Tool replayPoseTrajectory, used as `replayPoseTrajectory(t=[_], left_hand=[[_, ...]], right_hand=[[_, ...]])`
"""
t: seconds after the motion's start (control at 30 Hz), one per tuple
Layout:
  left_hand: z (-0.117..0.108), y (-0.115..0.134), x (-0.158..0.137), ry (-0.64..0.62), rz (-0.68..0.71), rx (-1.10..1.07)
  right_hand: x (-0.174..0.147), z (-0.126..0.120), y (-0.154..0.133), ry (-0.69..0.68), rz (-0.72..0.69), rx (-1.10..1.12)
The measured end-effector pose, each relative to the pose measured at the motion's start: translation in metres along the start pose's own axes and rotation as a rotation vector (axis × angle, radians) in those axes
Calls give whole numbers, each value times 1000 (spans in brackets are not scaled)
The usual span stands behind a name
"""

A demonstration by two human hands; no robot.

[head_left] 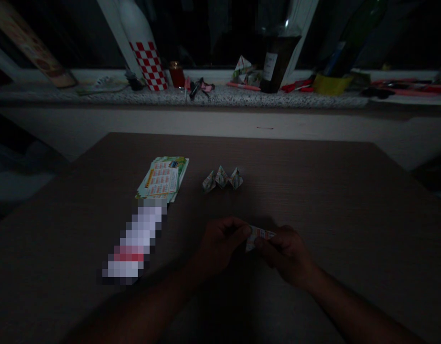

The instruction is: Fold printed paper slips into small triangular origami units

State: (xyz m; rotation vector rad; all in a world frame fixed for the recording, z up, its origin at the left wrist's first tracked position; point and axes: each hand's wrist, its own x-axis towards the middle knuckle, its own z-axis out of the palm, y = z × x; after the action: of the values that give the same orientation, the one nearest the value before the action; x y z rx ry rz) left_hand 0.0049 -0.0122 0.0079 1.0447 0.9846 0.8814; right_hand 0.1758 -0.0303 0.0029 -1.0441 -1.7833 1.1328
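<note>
Between my two hands is a small folded piece of printed paper (253, 241), held just above or on the table. My left hand (223, 241) pinches its upper left corner between thumb and finger. My right hand (286, 251) grips the right side, its thumb lying across the front. Beyond the hands, three small folded paper figures (222, 177) stand side by side, pointed at the top. To their left lies a stack of printed paper sheets (161, 179) with green edges and rows of red print.
A blurred-out bright object (134, 243) lies left of my arms on the wooden table (331, 191). Behind, the granite windowsill (220, 100) bears a red-and-white checked bottle (148, 59), a dark labelled bottle (272, 67), a yellow holder (331, 85) and several small items.
</note>
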Motion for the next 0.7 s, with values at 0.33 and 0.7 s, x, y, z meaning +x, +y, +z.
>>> replayPoseTrajectory(t=[0.33, 0.7], left_hand=[[-1, 1, 0, -95, -49, -14], [-3, -2, 0, -126, -91, -38]], right_hand=[[-6, 0, 9, 12, 65, 156], [-8, -2, 14, -9, 105, 265]])
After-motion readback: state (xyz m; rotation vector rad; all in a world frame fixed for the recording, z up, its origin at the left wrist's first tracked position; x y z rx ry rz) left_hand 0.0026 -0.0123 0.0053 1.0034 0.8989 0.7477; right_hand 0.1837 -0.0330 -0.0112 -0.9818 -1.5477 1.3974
